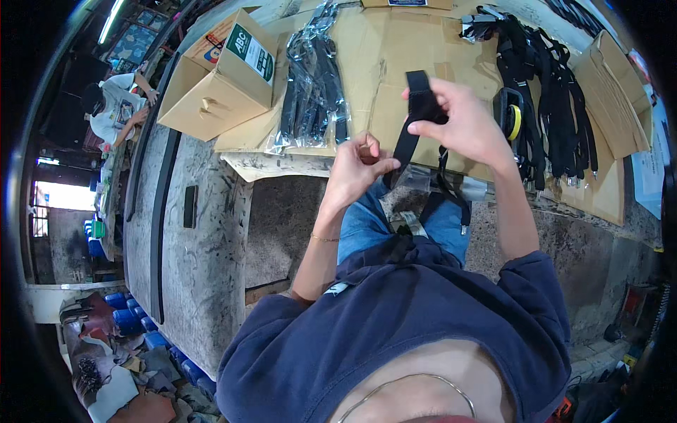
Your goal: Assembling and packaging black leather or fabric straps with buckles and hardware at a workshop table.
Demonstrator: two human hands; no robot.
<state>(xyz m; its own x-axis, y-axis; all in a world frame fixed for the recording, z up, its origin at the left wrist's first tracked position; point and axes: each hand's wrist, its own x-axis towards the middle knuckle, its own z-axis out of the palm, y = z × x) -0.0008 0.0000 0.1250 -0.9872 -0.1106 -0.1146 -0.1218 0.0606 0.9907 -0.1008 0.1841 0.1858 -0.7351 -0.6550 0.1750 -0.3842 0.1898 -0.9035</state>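
Note:
A pair of black suspenders (424,107), wide straps with a metal clip on a dangling end, hangs between my hands above the table's near edge. My left hand (355,169) pinches a strap low down, thumb against fingers. Higher up, my right hand (467,121) grips the wider joined part, its thumb lying across the front and most fingers hidden behind. The loose end falls in front of my lap. Just right of my right hand lies a black object with a yellow rim (515,121), perhaps a tape measure.
Bundled black straps with clips (557,99) lie at the right beside an open cardboard box (612,95). Straps in clear plastic (310,92) lie left of centre, near another carton (218,88). A dark phone-like slab (190,206) rests on the left table. Another person (116,109) works far left.

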